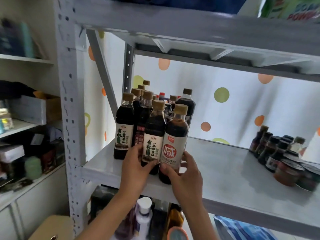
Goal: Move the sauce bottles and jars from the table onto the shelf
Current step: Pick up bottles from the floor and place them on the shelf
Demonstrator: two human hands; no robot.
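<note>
Both hands grip bottles at the grey shelf's (225, 170) front edge, left hand (134, 168) round a green-labelled soy bottle (153, 135), right hand (184, 175) round a red-labelled bottle (174, 141), with bare shelf between the left bottle cluster (147, 104) and the right-hand jars (280, 156).

A pale grey metal shelf (225, 174) carries the goods. A tight cluster of dark sauce bottles (149, 118) with tan caps stands upright at its left end. Smaller dark bottles and jars (284, 158) crowd its right end, well apart from the cluster.
</note>
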